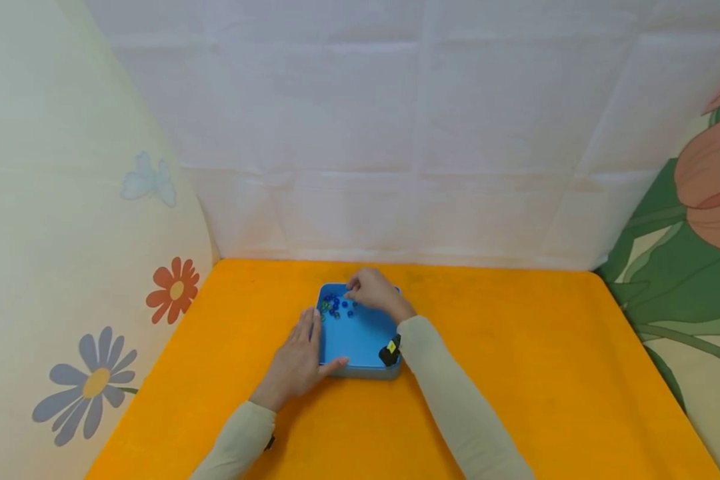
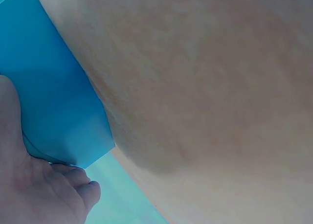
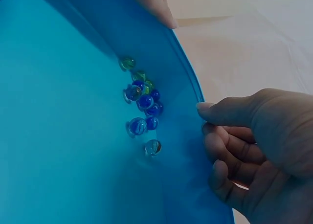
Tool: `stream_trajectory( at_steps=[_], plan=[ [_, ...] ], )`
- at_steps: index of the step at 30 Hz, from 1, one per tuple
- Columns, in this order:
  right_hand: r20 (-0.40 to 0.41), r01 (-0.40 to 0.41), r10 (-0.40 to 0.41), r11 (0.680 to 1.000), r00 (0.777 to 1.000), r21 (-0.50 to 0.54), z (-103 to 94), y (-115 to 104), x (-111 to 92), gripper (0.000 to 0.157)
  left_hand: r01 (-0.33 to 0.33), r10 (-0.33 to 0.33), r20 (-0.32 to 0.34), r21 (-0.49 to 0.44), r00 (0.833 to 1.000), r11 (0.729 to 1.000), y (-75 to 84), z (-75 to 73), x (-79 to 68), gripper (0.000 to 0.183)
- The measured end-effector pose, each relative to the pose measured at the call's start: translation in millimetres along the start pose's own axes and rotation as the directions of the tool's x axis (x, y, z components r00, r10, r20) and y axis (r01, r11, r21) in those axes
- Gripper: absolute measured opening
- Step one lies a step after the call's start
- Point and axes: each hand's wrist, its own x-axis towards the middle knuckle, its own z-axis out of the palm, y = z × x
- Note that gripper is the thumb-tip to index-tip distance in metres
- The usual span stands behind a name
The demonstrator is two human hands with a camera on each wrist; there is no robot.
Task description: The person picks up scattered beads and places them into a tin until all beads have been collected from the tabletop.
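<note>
A rectangular blue box [image 1: 360, 341] sits on the orange table, with several glass marbles [image 1: 334, 305] on its floor near the far left corner. Most marbles are deep blue, some green or clear [image 3: 153, 147]. My left hand [image 1: 296, 360] rests against the box's left side, fingers straight along the wall and thumb at the front rim. Over the far part of the box is my right hand [image 1: 373, 291]. In the right wrist view its thumb and forefinger [image 3: 227, 111] come together by the rim; whether something small is between them is hidden.
The orange tabletop [image 1: 516, 373] surrounds the box. Behind it hangs a creased white cloth [image 1: 348, 133]. Flower-printed panels stand to the left [image 1: 66, 267] and right [image 1: 684, 267]. A small black device [image 1: 390, 351] is strapped at the right wrist.
</note>
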Motion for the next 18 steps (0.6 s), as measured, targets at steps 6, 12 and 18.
stream_trajectory(
  at_steps=[6, 12, 18],
  plan=[
    [0.003, -0.007, 0.007, 1.000, 1.000, 0.012, -3.3, 3.0, -3.0, 0.032, 0.007, -0.007, 0.011, -0.008, 1.000, 1.000, 1.3, -0.6, 0.4, 0.117],
    [0.000, -0.007, 0.007, 0.999, 1.000, 0.042, -10.9, 7.3, -9.0, 0.035, 0.015, -0.015, 0.003, -0.018, 1.000, 1.000, 2.5, -1.3, -0.5, 0.117],
    [-0.011, -0.019, 0.020, 0.999, 1.000, 0.040, -20.4, 14.9, -15.9, 0.049, 0.017, -0.017, 0.010, -0.028, 1.000, 0.999, 0.8, 1.0, 1.9, 0.119]
  ],
)
